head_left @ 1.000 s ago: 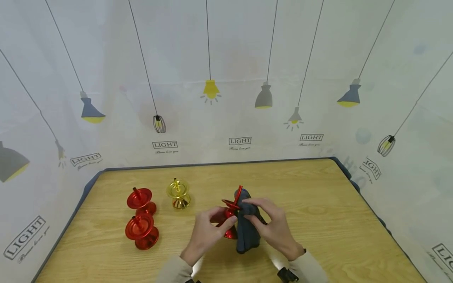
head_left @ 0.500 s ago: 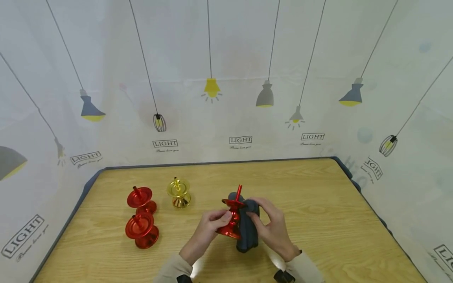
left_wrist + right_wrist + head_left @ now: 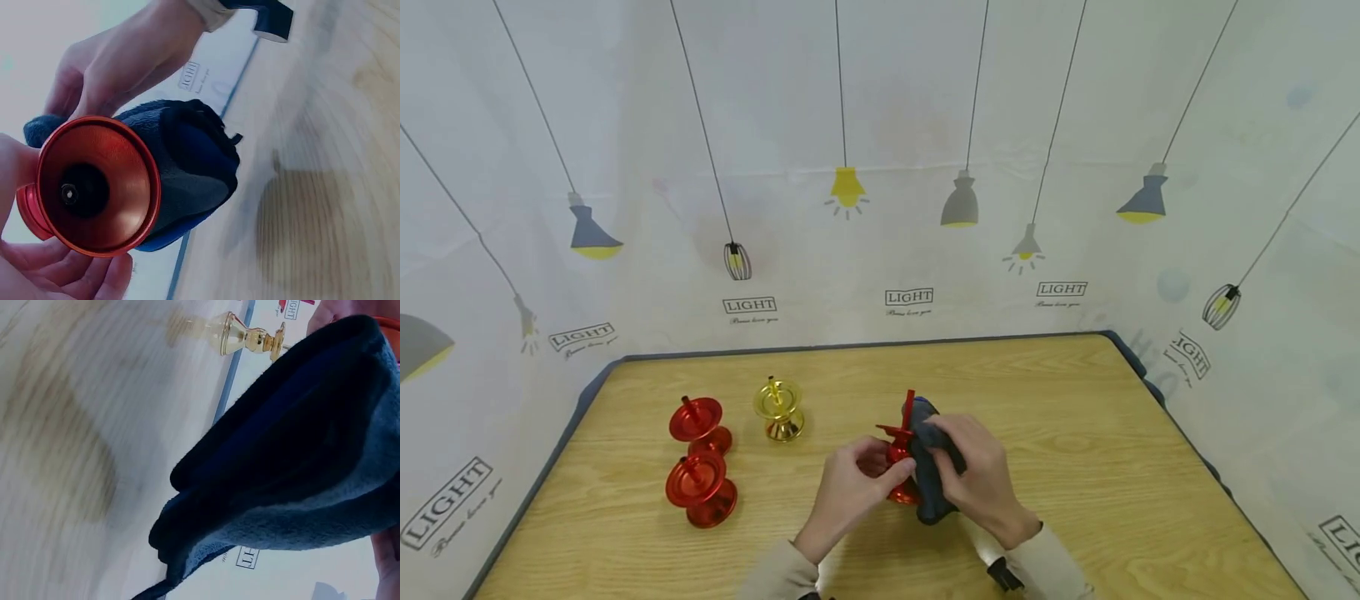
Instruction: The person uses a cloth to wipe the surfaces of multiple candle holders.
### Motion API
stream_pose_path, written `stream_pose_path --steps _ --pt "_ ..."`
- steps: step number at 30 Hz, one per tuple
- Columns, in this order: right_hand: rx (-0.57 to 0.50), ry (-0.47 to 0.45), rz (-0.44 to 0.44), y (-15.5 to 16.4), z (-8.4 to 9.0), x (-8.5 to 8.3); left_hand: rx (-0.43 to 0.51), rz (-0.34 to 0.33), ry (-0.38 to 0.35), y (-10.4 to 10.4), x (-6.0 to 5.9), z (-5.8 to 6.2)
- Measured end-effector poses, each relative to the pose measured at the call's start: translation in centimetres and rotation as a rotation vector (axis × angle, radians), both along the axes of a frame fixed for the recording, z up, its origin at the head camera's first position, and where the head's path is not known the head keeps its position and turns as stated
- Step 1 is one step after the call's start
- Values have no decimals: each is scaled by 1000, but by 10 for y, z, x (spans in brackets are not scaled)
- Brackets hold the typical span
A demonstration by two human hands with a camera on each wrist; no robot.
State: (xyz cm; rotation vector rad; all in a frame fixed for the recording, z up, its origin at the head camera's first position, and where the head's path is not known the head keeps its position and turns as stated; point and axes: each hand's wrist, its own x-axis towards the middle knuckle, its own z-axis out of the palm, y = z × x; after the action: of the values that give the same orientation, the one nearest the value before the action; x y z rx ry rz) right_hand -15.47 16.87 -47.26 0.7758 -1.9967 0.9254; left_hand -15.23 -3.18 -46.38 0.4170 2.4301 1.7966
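Note:
My left hand (image 3: 853, 486) grips a red metal candle holder (image 3: 901, 452) around its stem, held above the table. Its hollow base (image 3: 128, 187) faces the camera in the left wrist view, and its thin spike points up in the head view. A dark blue-grey cloth (image 3: 931, 479) hangs folded from my right hand (image 3: 981, 471), which pinches it against the right side of the holder. In the right wrist view the cloth (image 3: 294, 456) fills much of the picture and hides most of the holder.
Two red candle holders (image 3: 702, 492) stand close together on the left of the wooden table (image 3: 1075, 400), one behind the other. A gold candle holder (image 3: 779, 408) is to their right, farther back. A white curtain (image 3: 895, 83) printed with lamps surrounds the table.
The red holder tilted and turned in my left hand, then came back under the fingers. My right hand shifted the cloth along the holder's side. The standing holders stayed put.

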Motion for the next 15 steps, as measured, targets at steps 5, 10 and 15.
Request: stream_pose_path --steps 5,10,15 --pt "-57 -44 23 -1 -2 -3 78 -16 -63 -2 -4 2" --pt "-125 -136 58 -2 -8 -5 174 -59 -199 -5 -8 -1" --pt "-201 -250 107 -4 -12 -5 329 -183 -328 -11 -13 -8"
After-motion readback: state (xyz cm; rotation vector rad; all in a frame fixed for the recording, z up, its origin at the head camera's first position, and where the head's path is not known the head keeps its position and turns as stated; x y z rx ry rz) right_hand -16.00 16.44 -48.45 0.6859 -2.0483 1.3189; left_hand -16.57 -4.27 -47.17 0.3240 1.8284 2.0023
